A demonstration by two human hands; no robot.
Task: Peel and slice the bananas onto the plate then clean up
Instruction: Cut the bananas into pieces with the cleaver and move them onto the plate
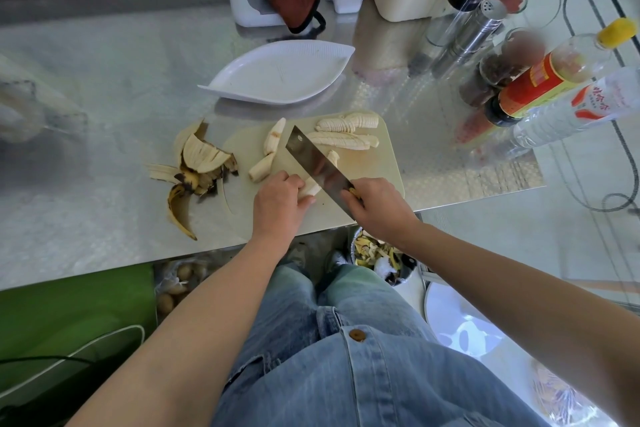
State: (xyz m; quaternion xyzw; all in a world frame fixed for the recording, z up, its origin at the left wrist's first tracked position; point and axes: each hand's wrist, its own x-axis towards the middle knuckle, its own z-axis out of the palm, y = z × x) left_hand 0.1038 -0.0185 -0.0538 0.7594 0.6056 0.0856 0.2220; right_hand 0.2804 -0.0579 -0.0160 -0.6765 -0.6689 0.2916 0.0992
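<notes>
The left hand [277,204] curls over a peeled banana piece [311,189] at the cutting board's [384,170] 6 o'clock edge. The right hand [377,208] grips the knife [317,166], blade pointing to 11 o'clock. Sliced bananas [346,132] lie at 1 o'clock, the plate [277,76] at 12, and peels [197,170] at 9. A bin [355,248] of scraps stands under the table [104,218] edge.

Left of the cutting board [381,166], banana peels [201,166] crowd its edge; past them the bench [104,97] lies open. Behind the board the white plate [239,92] sits just apart, a narrow strip between. To its right, bottles and jars [519,80] stand near. The cleaver [317,166] slants across the board's middle, gripped by the right hand [377,208], the left hand [277,206] holding a banana piece [311,189] beside it; the board's right part is bare.
</notes>
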